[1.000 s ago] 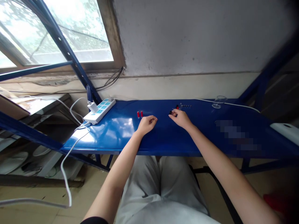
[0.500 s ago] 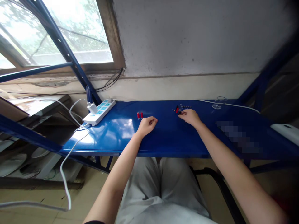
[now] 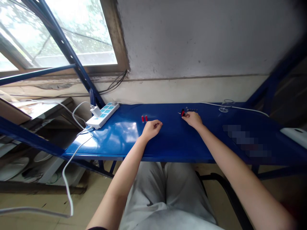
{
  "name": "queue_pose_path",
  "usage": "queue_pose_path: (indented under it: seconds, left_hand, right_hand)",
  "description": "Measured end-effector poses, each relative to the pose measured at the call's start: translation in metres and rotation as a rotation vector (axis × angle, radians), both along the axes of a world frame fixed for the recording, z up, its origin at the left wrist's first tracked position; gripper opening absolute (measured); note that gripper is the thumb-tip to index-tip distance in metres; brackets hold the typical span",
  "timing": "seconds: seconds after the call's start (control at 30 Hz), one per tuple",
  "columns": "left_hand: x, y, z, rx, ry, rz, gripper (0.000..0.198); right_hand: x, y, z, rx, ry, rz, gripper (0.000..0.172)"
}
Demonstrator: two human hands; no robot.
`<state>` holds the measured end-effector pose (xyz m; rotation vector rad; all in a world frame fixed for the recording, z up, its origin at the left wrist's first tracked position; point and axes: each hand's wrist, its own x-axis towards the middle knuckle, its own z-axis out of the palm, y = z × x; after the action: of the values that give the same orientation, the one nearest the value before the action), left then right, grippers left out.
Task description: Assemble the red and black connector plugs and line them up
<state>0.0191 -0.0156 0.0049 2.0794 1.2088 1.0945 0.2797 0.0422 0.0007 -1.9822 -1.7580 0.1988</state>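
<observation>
My right hand (image 3: 193, 119) is closed, thumb and fingers pinching a small red-and-black thing (image 3: 183, 113) with a thin pale tip pointing left. Part of it is hidden by the fingertips. Just behind those fingers, several tiny pieces (image 3: 192, 110) sit in a row, too small to name. My left hand (image 3: 152, 128) rests on the blue table (image 3: 172, 143) with its fingers curled in. Whether it holds anything is hidden. Two small red cylinders (image 3: 144, 118) with pale ends stand side by side just behind the left hand.
A white power strip (image 3: 103, 115) with a plug and cable is at the table's left end. On the right lie a clear round container (image 3: 223, 109), a white cable (image 3: 251, 111), a blurred-out item (image 3: 247, 140) and a white object (image 3: 296, 135). Blue frame posts flank the table.
My right hand has shifted slightly left, and its fingertips now close on the red-and-black thing. My left hand stays in place, and the camera view has moved very slightly.
</observation>
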Motion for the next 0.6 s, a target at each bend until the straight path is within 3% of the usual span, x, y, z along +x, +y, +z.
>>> queue_pose_path:
  seconds: [0.6]
  left_hand:
    - [-0.0008, 0.0008, -0.0011, 0.013, 0.058, 0.019, 0.029]
  right_hand:
    - [0.0010, 0.0021, 0.0039, -0.089, -0.052, -0.030, 0.017]
